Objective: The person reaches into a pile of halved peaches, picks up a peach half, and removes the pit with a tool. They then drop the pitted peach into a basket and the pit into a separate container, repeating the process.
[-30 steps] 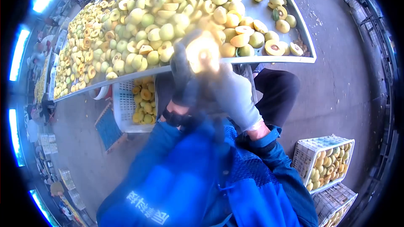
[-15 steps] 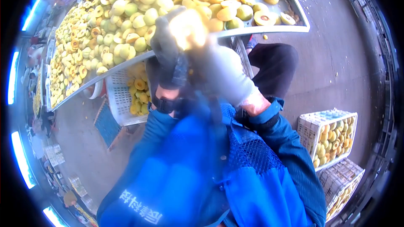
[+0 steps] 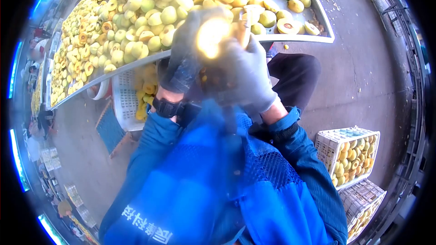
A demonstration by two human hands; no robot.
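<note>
My left hand (image 3: 184,54), in a dark glove with a black watch at the wrist, is closed round a bright yellow peach half (image 3: 212,37) just over the tray's near edge. Glare washes out much of that fruit. Beside it, my right hand (image 3: 254,72), in a pale grey glove, is closed with its fingers curled. A short tan piece (image 3: 244,31) sticks up from its grip; I cannot tell what it is. Under and beyond both hands spreads a metal tray (image 3: 131,66) heaped with halved yellow peaches (image 3: 136,22).
A white crate (image 3: 125,97) holding yellow fruit stands below the tray at left, near a blue woven seat (image 3: 111,124). Two stacked-looking crates of fruit, an upper one (image 3: 327,143) and a lower one (image 3: 359,195), are at right. A dark-trousered leg (image 3: 295,75) shows under the tray.
My right hand has turned and its fingers now show curled, with the tan piece standing out. The peach half in my left hand has shifted slightly right and down.
</note>
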